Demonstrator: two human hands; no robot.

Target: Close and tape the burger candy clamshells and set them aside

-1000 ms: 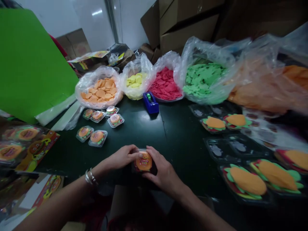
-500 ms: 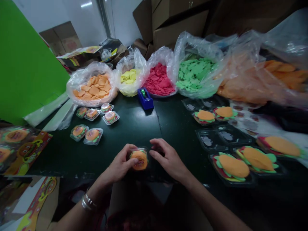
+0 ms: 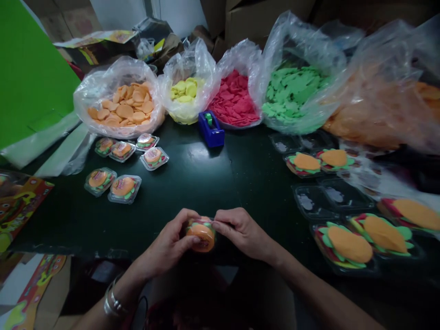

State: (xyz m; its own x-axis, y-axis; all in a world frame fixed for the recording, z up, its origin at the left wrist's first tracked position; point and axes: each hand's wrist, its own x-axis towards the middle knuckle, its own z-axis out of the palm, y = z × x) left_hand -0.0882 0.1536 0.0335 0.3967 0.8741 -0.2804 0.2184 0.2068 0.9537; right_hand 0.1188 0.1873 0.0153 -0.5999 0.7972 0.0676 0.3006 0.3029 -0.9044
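My left hand (image 3: pixel 175 240) grips a small boxed burger (image 3: pixel 201 238) by its left side, thumb across the orange top. The clear plastic box is tilted up, so the green, red and pale layers show along its far edge. At the right edge of the box, my right hand (image 3: pixel 240 229) has thumb and forefinger pinched together, touching it. Closed boxed burgers with printed tops, such as this one (image 3: pixel 124 189), lie to the left of my hands. Open clear trays (image 3: pixel 311 204) stand on the right, some filled with layered orange, green and red burger pieces.
Along the back stand plastic bags of orange discs (image 3: pixel 125 107), yellow pieces (image 3: pixel 185 90), red pieces (image 3: pixel 235 98) and green pieces (image 3: pixel 295 91). A blue tape dispenser (image 3: pixel 213 133) sits before them. A printed burger carton (image 3: pixel 24 206) is at the left table edge.
My right hand has moved in from the right and closed its fingertips at the box edge. The boxed burger has tilted from lying flat. The view has shifted slightly.
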